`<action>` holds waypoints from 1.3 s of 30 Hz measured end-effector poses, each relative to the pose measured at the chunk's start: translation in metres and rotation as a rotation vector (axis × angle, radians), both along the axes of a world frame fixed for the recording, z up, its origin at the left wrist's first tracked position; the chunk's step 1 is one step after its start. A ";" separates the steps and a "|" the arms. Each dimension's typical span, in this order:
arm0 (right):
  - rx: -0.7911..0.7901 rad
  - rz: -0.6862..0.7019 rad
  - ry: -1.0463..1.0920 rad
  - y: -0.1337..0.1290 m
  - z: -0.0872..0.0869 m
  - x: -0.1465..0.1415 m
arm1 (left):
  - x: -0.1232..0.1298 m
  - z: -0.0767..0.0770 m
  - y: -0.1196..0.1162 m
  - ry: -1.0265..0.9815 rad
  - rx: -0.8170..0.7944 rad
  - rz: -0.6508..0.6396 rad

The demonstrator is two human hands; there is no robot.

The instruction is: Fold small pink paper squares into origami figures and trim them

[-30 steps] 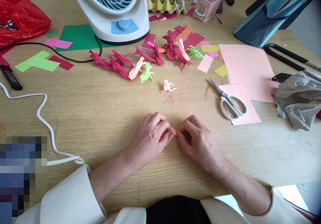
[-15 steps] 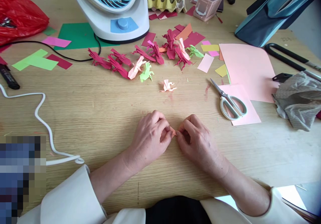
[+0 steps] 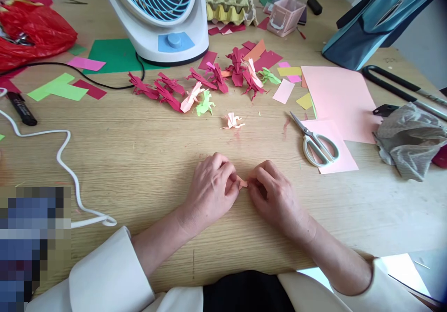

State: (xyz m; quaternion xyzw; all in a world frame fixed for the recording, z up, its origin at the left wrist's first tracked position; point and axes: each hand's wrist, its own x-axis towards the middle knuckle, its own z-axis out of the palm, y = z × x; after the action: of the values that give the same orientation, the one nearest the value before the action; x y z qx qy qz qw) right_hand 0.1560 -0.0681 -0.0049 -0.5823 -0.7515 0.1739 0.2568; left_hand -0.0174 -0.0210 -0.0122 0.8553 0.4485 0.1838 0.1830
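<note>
Between my hands is a small orange piece of folded paper [image 3: 242, 183]. My left hand [image 3: 213, 188] pinches its left side, and the fingertips of my right hand [image 3: 275, 194] are closed on its right end. Most of the piece is hidden by my fingers. Beyond my hands lies a small pale pink folded figure [image 3: 232, 120]. Farther back are several dark red folded figures [image 3: 167, 97], a light green one [image 3: 205, 102] and another pale pink one [image 3: 191, 97]. Scissors [image 3: 319, 144] rest on a pink sheet [image 3: 344, 158] to the right.
A fan [image 3: 174, 42] stands at the back, beside egg cartons [image 3: 228, 0] and a pink basket [image 3: 285, 17]. A red bag [image 3: 38, 32], a marker [image 3: 21, 108] and a white cable [image 3: 66, 163] are left. A blue bag [image 3: 366, 28] and grey plastic [image 3: 408, 139] are right.
The view has shifted slightly, so the table items appear moved a little. The orange piece shows slightly more between my fingertips; both hands keep nearly the same pose.
</note>
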 end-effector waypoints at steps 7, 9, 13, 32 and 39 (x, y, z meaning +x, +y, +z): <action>0.154 0.186 -0.268 -0.017 0.001 0.005 | -0.001 0.000 -0.001 -0.031 -0.011 -0.004; 0.191 0.205 -0.365 -0.018 0.000 0.005 | -0.001 0.000 -0.001 -0.030 -0.020 0.000; 0.203 0.212 -0.485 -0.020 0.000 0.003 | -0.001 0.001 -0.001 -0.030 -0.040 -0.001; 0.173 0.224 -0.529 -0.027 0.003 0.005 | -0.002 0.001 -0.002 -0.011 -0.032 -0.020; 0.164 0.264 -0.530 -0.028 0.004 0.008 | -0.002 0.002 -0.003 -0.006 -0.020 -0.028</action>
State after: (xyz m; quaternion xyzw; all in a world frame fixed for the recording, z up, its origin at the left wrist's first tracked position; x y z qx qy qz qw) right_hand 0.1642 -0.0959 -0.0006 -0.4821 -0.8730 -0.0133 0.0732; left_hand -0.0194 -0.0237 -0.0104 0.8590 0.4380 0.1792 0.1955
